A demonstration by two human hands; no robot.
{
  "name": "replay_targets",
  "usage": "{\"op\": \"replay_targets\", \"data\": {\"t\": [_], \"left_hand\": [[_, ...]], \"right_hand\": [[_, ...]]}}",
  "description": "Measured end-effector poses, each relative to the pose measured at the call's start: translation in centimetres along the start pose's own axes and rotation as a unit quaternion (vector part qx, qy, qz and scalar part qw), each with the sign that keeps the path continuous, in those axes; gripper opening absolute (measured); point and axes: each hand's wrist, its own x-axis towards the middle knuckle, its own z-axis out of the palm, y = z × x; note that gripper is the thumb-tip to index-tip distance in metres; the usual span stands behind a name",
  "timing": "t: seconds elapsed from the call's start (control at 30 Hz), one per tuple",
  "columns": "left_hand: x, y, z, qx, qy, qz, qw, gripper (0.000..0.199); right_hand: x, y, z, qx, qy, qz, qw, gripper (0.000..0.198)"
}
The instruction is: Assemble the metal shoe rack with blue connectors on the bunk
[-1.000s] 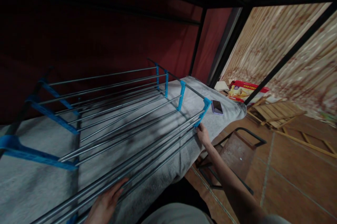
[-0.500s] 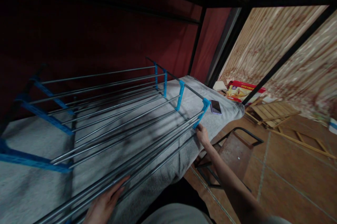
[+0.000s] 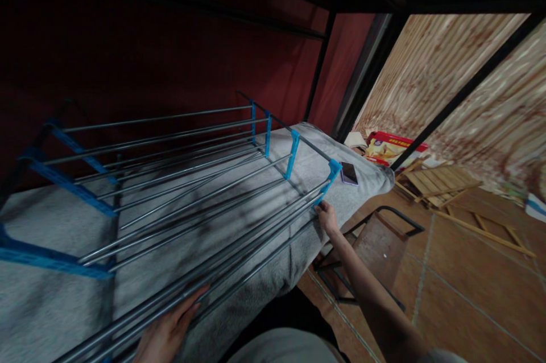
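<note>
In the head view we are steadying a metal rack [image 3: 179,192] lying on a grey blanket [image 3: 51,317]: our left hand [image 3: 168,331] is resting flat and open on its near rods, our right hand [image 3: 327,218] is closing around the far blue bracket [image 3: 326,181]. It is looking stiff, light and slippery, best gripped at the brackets. A phone [image 3: 350,172] is lying nearby, above a tiled floor [image 3: 460,295].

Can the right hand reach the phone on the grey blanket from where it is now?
Probably yes. The right hand rests at the rack's blue end bracket; the phone lies just beyond on bare blanket, nothing between.
</note>
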Motion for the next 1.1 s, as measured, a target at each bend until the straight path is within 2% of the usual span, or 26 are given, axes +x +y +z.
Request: {"op": "replay_targets", "data": {"t": [0.13, 0.33, 0.63, 1.1], "left_hand": [[-0.2, -0.5, 0.4, -0.001, 0.013, 0.010, 1.000, 0.039], [-0.2, 0.2, 0.4, -0.003, 0.016, 0.035, 0.999, 0.036], [0.1, 0.1, 0.5, -0.027, 0.014, 0.027, 0.999, 0.035], [-0.2, -0.2, 0.7, 0.016, 0.016, -0.011, 1.000, 0.042]], "right_hand": [[0.0, 0.3, 0.0, -0.001, 0.021, 0.016, 1.000, 0.026], [0.1, 0.4, -0.2, -0.001, 0.010, 0.023, 1.000, 0.026], [0.1, 0.0, -1.3, -0.001, -0.016, 0.020, 1.000, 0.031], [0.0, 0.5, -1.3, 0.022, -0.032, 0.024, 0.999, 0.037]]}}
